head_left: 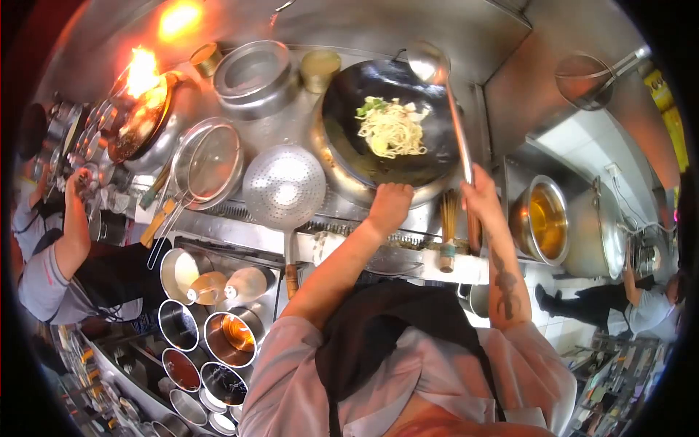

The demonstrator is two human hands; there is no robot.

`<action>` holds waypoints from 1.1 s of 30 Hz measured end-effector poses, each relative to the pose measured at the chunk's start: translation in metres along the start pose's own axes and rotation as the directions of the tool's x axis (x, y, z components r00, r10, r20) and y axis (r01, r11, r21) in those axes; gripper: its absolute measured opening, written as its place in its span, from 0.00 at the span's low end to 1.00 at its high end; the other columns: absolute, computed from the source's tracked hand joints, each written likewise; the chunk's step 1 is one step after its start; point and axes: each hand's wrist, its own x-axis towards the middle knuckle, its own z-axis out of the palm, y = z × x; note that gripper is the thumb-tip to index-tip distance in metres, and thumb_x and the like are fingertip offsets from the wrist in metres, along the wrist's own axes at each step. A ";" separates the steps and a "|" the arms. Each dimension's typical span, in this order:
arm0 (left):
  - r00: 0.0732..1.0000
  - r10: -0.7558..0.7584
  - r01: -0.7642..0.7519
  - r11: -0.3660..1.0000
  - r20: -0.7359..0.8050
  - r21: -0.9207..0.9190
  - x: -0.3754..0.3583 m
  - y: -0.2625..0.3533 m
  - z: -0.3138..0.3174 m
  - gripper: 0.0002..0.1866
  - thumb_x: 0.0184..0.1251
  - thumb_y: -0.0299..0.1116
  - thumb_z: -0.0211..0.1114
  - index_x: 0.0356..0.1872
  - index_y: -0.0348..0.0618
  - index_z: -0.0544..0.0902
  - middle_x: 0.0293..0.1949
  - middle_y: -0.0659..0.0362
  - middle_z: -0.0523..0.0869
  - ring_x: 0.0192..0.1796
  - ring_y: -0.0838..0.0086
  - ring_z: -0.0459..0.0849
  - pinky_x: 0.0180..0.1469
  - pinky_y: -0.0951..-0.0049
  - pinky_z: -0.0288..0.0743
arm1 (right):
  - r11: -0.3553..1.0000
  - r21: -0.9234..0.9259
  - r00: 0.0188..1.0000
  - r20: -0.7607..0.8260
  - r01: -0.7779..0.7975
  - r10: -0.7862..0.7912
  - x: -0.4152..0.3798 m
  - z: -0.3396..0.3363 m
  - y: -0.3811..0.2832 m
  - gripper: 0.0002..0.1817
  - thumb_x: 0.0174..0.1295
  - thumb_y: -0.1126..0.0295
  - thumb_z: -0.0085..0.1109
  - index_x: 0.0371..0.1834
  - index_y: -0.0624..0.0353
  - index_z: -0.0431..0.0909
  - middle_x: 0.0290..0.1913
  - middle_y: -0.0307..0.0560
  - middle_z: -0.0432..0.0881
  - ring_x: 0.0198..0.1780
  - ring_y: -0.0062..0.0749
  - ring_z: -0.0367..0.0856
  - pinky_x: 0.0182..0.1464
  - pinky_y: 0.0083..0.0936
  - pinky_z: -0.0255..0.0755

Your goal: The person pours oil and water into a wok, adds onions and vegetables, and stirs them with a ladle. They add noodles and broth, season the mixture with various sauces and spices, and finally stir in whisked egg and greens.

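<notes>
Nearest the camera, the left hand [391,204] is clamped on the near rim of the black wok [393,120], which sits at the stove's back edge and holds noodles [393,131]. The right hand [477,195] is closed around the long ladle [437,69], its bowl over the wok's far rim. A perforated strainer [284,186] lies just left of the wok.

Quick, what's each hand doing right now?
Left hand: closed, gripping the near rim of the wok.
Right hand: closed around the ladle handle.
</notes>
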 end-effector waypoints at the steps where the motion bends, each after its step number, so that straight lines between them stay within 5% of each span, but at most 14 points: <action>1: 1.000 -0.008 0.008 0.999 -0.007 -0.033 0.001 -0.001 0.000 0.07 0.63 0.32 0.58 0.35 0.40 0.77 0.35 0.50 0.81 0.42 0.53 0.79 0.43 0.56 0.70 | 0.994 0.094 0.999 -0.003 0.051 -0.050 0.022 0.016 -0.006 0.24 0.63 0.76 0.51 0.64 0.67 0.65 0.26 0.37 0.71 0.15 0.18 0.70 0.15 0.21 0.63; 7: 0.967 -0.034 -0.083 0.895 -0.253 -0.439 -0.039 0.014 -0.076 0.18 0.60 0.28 0.64 0.51 0.36 0.75 0.47 0.44 0.77 0.52 0.48 0.75 0.55 0.57 0.70 | 0.986 0.118 0.974 0.178 0.122 -0.142 0.154 0.123 -0.099 0.09 0.59 0.72 0.53 0.39 0.64 0.76 0.24 0.37 0.73 0.18 0.22 0.72 0.19 0.23 0.67; 11: 0.968 -0.144 0.248 0.649 0.204 -0.719 -0.143 -0.006 -0.104 0.19 0.70 0.36 0.60 0.56 0.37 0.75 0.54 0.46 0.78 0.59 0.57 0.76 0.61 0.65 0.69 | 0.968 0.213 0.931 0.309 0.133 -0.196 0.220 0.218 -0.141 0.06 0.58 0.72 0.56 0.30 0.65 0.74 0.21 0.41 0.75 0.16 0.25 0.73 0.19 0.22 0.68; 13: 0.924 -0.264 0.380 0.582 0.275 -0.719 -0.204 -0.008 -0.113 0.19 0.72 0.37 0.59 0.59 0.38 0.74 0.55 0.48 0.78 0.61 0.61 0.76 0.62 0.67 0.68 | 0.974 0.136 0.946 0.246 0.179 -0.209 0.245 0.271 -0.153 0.06 0.57 0.72 0.56 0.29 0.65 0.74 0.20 0.42 0.74 0.15 0.28 0.73 0.17 0.25 0.68; 17: 0.575 -0.679 0.684 0.093 0.456 -0.724 -0.302 0.015 -0.121 0.18 0.73 0.37 0.57 0.56 0.34 0.75 0.52 0.46 0.80 0.57 0.58 0.79 0.60 0.67 0.70 | 0.985 -0.059 0.949 0.281 0.163 -0.141 0.289 0.355 -0.151 0.08 0.58 0.72 0.56 0.30 0.68 0.75 0.20 0.45 0.75 0.16 0.31 0.74 0.17 0.29 0.68; 19: 0.486 -0.818 0.766 0.229 0.308 -0.601 -0.371 0.020 -0.079 0.17 0.72 0.37 0.57 0.53 0.34 0.76 0.48 0.43 0.82 0.54 0.52 0.80 0.57 0.64 0.72 | 0.982 -0.158 0.963 0.264 0.106 -0.061 0.277 0.379 -0.163 0.08 0.58 0.72 0.56 0.31 0.68 0.75 0.22 0.45 0.76 0.16 0.31 0.74 0.17 0.29 0.68; 22: 0.284 -0.942 0.887 0.187 0.179 -0.421 -0.454 0.032 -0.011 0.15 0.71 0.37 0.56 0.43 0.33 0.78 0.41 0.38 0.82 0.47 0.43 0.81 0.47 0.55 0.74 | 0.999 0.046 0.905 0.425 0.016 -0.034 0.271 0.399 -0.162 0.05 0.59 0.74 0.54 0.31 0.65 0.74 0.22 0.42 0.74 0.18 0.27 0.73 0.18 0.26 0.67; 23: 0.242 -0.963 0.915 0.185 0.119 -0.358 -0.477 0.036 0.011 0.14 0.70 0.37 0.55 0.40 0.33 0.78 0.38 0.37 0.82 0.44 0.41 0.81 0.43 0.53 0.74 | 0.974 0.164 0.855 0.516 -0.155 0.050 0.273 0.401 -0.165 0.03 0.59 0.75 0.53 0.30 0.64 0.73 0.21 0.40 0.73 0.19 0.26 0.73 0.19 0.25 0.66; 25: 0.144 -0.988 0.943 0.123 0.047 -0.308 -0.545 0.038 0.078 0.14 0.71 0.38 0.54 0.37 0.33 0.78 0.33 0.39 0.81 0.40 0.42 0.81 0.39 0.52 0.73 | 0.805 0.324 0.699 0.699 -0.498 0.151 0.282 0.395 -0.179 0.01 0.59 0.78 0.51 0.30 0.61 0.72 0.21 0.37 0.71 0.21 0.24 0.72 0.21 0.21 0.64; 27: 0.088 -0.995 0.948 0.071 0.041 -0.311 -0.614 0.041 0.142 0.15 0.71 0.38 0.53 0.35 0.34 0.78 0.28 0.40 0.81 0.37 0.42 0.81 0.36 0.52 0.73 | 0.559 0.477 0.570 0.821 -0.678 -0.009 0.278 0.374 -0.192 0.02 0.59 0.78 0.50 0.33 0.64 0.68 0.27 0.38 0.69 0.23 0.22 0.70 0.24 0.20 0.62; 29: 0.055 -0.997 0.958 0.038 0.052 -0.283 -0.636 0.045 0.154 0.16 0.71 0.39 0.53 0.32 0.34 0.78 0.24 0.41 0.80 0.34 0.43 0.82 0.33 0.52 0.72 | 0.321 0.528 0.537 0.841 -0.786 -0.069 0.284 0.360 -0.193 0.11 0.59 0.78 0.51 0.42 0.75 0.65 0.33 0.42 0.70 0.25 0.21 0.73 0.26 0.22 0.63; 30: 0.216 -0.973 0.969 0.204 0.080 -0.138 -0.640 0.047 0.148 0.17 0.71 0.39 0.53 0.31 0.33 0.79 0.25 0.41 0.80 0.33 0.45 0.82 0.33 0.53 0.72 | 0.279 0.502 0.499 0.862 -0.819 -0.086 0.282 0.358 -0.195 0.06 0.58 0.79 0.49 0.36 0.69 0.64 0.30 0.40 0.70 0.24 0.22 0.73 0.25 0.22 0.63; 32: 0.198 -0.970 0.976 0.183 0.141 -0.114 -0.645 0.040 0.140 0.17 0.71 0.39 0.53 0.31 0.33 0.79 0.25 0.41 0.81 0.33 0.46 0.82 0.33 0.53 0.72 | 0.195 0.458 0.441 0.889 -0.868 -0.126 0.280 0.340 -0.195 0.07 0.57 0.79 0.46 0.24 0.56 0.62 0.23 0.38 0.69 0.22 0.23 0.72 0.23 0.23 0.62; 33: 0.170 -0.972 0.981 0.152 0.163 -0.118 -0.643 0.036 0.131 0.17 0.71 0.39 0.53 0.31 0.33 0.79 0.25 0.41 0.81 0.33 0.47 0.82 0.33 0.53 0.72 | 0.207 0.483 0.462 0.875 -0.851 -0.145 0.277 0.326 -0.195 0.05 0.57 0.79 0.47 0.31 0.63 0.61 0.25 0.38 0.69 0.22 0.22 0.73 0.23 0.22 0.63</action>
